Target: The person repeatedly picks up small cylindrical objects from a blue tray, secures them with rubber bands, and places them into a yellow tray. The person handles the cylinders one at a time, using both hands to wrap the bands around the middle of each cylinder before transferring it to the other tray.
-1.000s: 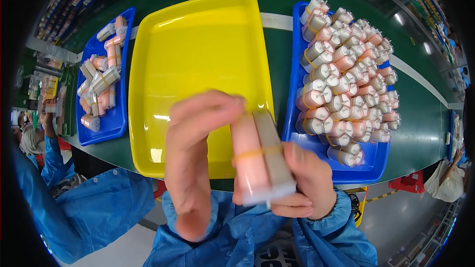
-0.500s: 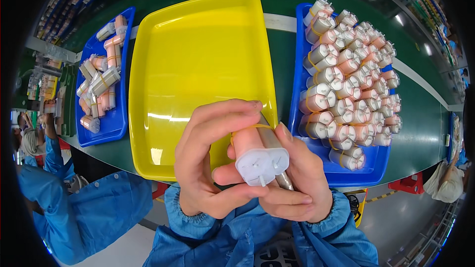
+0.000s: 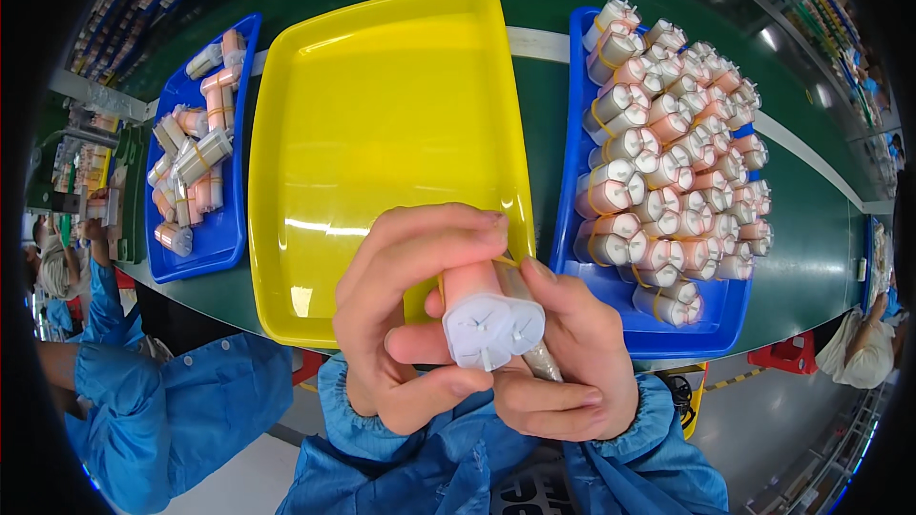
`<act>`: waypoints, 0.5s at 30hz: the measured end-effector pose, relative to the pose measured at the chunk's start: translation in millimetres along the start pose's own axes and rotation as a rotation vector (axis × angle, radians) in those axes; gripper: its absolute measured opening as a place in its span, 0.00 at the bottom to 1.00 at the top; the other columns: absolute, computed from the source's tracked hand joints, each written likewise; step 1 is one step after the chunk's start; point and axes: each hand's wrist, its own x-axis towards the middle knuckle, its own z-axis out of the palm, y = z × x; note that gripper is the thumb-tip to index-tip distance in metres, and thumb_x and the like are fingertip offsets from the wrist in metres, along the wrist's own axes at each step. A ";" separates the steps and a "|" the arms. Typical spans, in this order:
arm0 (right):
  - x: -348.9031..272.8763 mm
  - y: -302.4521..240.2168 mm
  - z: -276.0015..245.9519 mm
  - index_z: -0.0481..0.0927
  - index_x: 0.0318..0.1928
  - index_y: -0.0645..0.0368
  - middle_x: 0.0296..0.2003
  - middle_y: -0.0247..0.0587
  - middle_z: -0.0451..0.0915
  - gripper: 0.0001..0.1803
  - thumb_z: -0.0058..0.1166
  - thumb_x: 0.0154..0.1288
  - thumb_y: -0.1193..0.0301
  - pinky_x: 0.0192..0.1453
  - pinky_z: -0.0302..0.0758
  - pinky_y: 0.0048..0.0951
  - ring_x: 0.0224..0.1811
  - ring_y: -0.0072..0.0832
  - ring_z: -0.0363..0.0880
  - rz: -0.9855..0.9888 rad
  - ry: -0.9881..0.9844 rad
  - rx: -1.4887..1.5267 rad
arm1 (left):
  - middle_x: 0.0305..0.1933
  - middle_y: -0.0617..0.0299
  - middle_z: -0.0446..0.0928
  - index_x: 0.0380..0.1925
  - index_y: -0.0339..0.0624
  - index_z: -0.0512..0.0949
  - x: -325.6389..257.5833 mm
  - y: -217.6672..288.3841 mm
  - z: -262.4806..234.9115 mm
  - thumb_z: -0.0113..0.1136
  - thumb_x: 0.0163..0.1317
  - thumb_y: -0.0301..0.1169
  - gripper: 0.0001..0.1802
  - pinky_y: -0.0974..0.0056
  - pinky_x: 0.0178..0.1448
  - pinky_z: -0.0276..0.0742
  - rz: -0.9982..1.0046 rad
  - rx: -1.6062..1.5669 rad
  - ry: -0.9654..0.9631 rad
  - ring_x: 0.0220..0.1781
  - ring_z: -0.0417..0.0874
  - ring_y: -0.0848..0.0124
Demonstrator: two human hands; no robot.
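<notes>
A rubber-banded bundle of pink and grey cylinders [image 3: 474, 286] is held between my two hands, over the near edge of the yellow tray. Its white lobed end [image 3: 491, 329], with thin pins sticking out, faces me. My left hand [image 3: 396, 315] curls around its left side and top, thumb low by the white end. Closed along the right side, my right hand [image 3: 572, 353] has its fingers folded underneath. A greyish, shiny piece [image 3: 542, 360] shows beside the right fingers; I cannot tell whether it belongs to the bundle. Part of a yellow rubber band crosses the top.
The yellow tray [image 3: 382, 114] lies in front of me on the green table [image 3: 549, 124]. At right, a blue tray [image 3: 620, 310] carries many similar bundles [image 3: 668, 172]. A smaller blue tray [image 3: 224, 243] at left holds several more. A co-worker's blue sleeve [image 3: 181, 420] reaches in from the left.
My hands and the bundle have shifted slightly down and left. The white end has tilted a little more toward me. Both trays of bundles look the same.
</notes>
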 end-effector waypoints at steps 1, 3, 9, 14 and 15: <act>-0.4 -0.2 -2.2 0.67 0.60 0.54 0.49 0.43 0.80 0.24 0.34 0.76 0.52 0.05 0.51 0.16 0.06 0.14 0.50 -0.007 -0.031 0.002 | 0.54 0.42 0.74 0.51 0.31 0.76 0.7 0.0 -1.1 0.70 0.44 0.44 0.36 0.56 0.56 0.74 0.004 -0.034 -0.020 0.53 0.79 0.53; -1.3 -1.2 -7.3 0.66 0.62 0.56 0.47 0.44 0.80 0.25 0.35 0.74 0.54 0.06 0.52 0.17 0.06 0.15 0.50 -0.020 -0.094 0.005 | 0.58 0.41 0.71 0.53 0.32 0.75 1.8 4.3 4.6 0.70 0.43 0.44 0.38 0.54 0.58 0.72 -0.066 -0.077 0.050 0.55 0.77 0.52; 0.0 -7.0 -15.3 0.60 0.65 0.63 0.47 0.58 0.75 0.32 0.33 0.66 0.57 0.10 0.56 0.19 0.08 0.16 0.51 -0.031 -0.175 0.004 | 0.62 0.39 0.67 0.56 0.34 0.72 1.0 5.3 9.0 0.73 0.38 0.45 0.44 0.52 0.61 0.70 -0.082 0.083 0.019 0.57 0.75 0.50; 1.2 -4.9 -20.4 0.61 0.65 0.69 0.42 0.56 0.76 0.34 0.33 0.64 0.58 0.11 0.55 0.19 0.08 0.16 0.51 -0.101 -0.122 -0.120 | 0.55 0.44 0.74 0.53 0.33 0.74 3.6 3.7 4.0 0.78 0.33 0.44 0.45 0.55 0.59 0.71 -0.073 0.091 -0.052 0.53 0.77 0.52; -2.5 -4.9 -16.8 0.61 0.64 0.71 0.40 0.54 0.76 0.34 0.34 0.63 0.59 0.11 0.55 0.20 0.08 0.16 0.51 -0.140 -0.031 -0.229 | 0.53 0.45 0.76 0.52 0.33 0.75 5.2 3.9 2.5 0.80 0.31 0.44 0.45 0.55 0.58 0.72 -0.075 0.106 -0.086 0.52 0.78 0.52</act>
